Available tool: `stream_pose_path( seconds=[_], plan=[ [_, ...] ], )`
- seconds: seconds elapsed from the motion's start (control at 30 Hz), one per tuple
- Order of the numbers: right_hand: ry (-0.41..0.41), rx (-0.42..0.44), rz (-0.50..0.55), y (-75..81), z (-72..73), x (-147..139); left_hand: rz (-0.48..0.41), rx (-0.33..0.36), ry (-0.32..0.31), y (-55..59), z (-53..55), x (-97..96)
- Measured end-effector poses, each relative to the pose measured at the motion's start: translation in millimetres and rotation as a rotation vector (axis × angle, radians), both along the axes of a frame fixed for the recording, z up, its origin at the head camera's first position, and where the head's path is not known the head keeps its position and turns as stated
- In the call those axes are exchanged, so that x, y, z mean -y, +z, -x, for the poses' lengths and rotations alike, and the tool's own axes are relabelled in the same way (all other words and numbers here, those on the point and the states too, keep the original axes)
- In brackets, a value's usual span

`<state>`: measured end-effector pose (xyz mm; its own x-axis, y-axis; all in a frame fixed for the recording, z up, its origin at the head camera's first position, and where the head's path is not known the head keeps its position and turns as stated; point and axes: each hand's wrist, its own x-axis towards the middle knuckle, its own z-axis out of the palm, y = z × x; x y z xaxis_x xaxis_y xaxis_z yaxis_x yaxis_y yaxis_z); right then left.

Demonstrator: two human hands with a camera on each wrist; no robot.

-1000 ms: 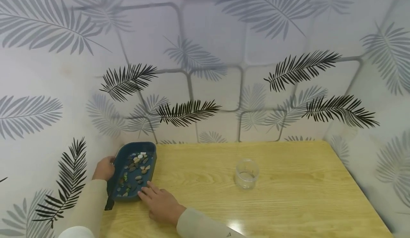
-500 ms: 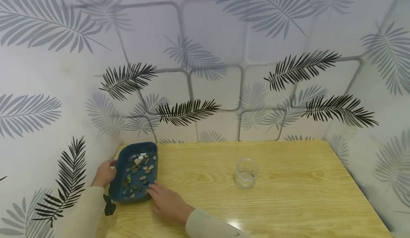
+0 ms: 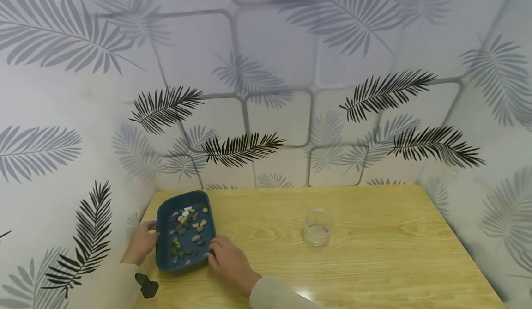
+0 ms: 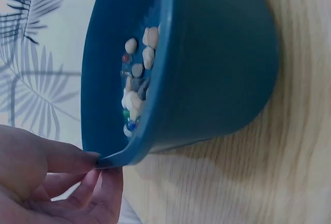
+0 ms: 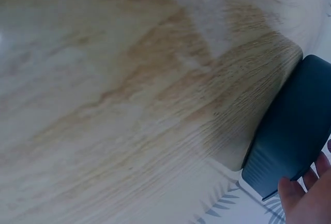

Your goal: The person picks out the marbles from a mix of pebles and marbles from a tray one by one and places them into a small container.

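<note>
A dark blue plastic tub (image 3: 164,249) with rounded corners stands at the left of the table. Several pebbles (image 3: 183,219) and small coloured bits lie on its floor. On its left side, my left hand (image 3: 141,243) pinches the rim, and the left wrist view shows the thumb and fingers (image 4: 77,159) meeting over that edge. My right hand (image 3: 231,261) holds the tub's near right corner. From the right wrist view, fingers and thumb of the right hand (image 5: 313,198) bend round the rim of the tub (image 5: 289,131), partly cut off by the frame.
A clear, round cup (image 3: 318,229) stands on the wood-grain table (image 3: 374,253), well to the right of the tub. Walls with a leaf pattern (image 3: 245,149) border the table at the back and sides. A small dark piece (image 3: 147,287) shows beside the left sleeve.
The tub has shifted right and a little nearer, away from the left wall. Both hands have moved along with it. The cup has stayed in place.
</note>
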<state>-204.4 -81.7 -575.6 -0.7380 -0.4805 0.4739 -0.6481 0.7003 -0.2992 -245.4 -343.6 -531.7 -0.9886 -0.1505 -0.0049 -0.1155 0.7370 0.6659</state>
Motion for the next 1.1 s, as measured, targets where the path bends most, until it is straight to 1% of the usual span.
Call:
stream_pose_path(
  seconds=[0.07, 0.17, 0.2, 0.33, 0.47, 0.57, 0.6, 0.7, 0.83, 0.9, 1.1],
  plan=[
    [-0.015, 0.027, 0.045, 0.1, -0.4, -3.0, 0.011, 0.001, 0.012, 0.0, -4.3, -5.1],
    [-0.032, 0.101, 0.107, 0.1, -0.6, -8.0, 0.023, 0.004, 0.028, 0.1, -9.7, -14.1],
    [-0.04, 0.136, 0.13, 0.3, -0.5, -9.7, 0.026, 0.009, 0.035, 0.3, -11.6, -17.3],
    [-0.089, 0.294, 0.236, 0.4, 0.8, -15.9, -0.017, 0.035, 0.052, 1.1, -19.1, -29.6],
    [-0.148, 0.478, 0.369, -0.8, 0.7, -19.7, -0.057, 0.058, 0.067, 1.2, -28.3, -37.6],
    [-0.153, 0.56, 0.47, -0.1, -1.9, -22.3, -0.08, 0.069, 0.074, 0.7, -34.9, -41.5],
    [-0.151, 0.574, 0.495, 0.6, -3.1, -23.5, -0.083, 0.069, 0.074, 0.3, -36.8, -42.6],
    [-0.138, 0.572, 0.543, 4.1, -5.8, -29.4, -0.121, 0.085, 0.071, 0.3, -41.5, -47.1],
    [-0.141, 0.565, 0.541, 10.2, -8.8, -41.3, -0.234, 0.115, 0.06, 0.3, -46.4, -54.2],
    [-0.142, 0.576, 0.529, 12.6, -10.3, -47.9, -0.28, 0.129, 0.058, 0.4, -48.0, -57.4],
    [-0.114, 0.602, 0.523, 13.2, -12.6, -66.3, -0.316, 0.145, 0.054, 0.5, -48.6, -62.1]
  ],
)
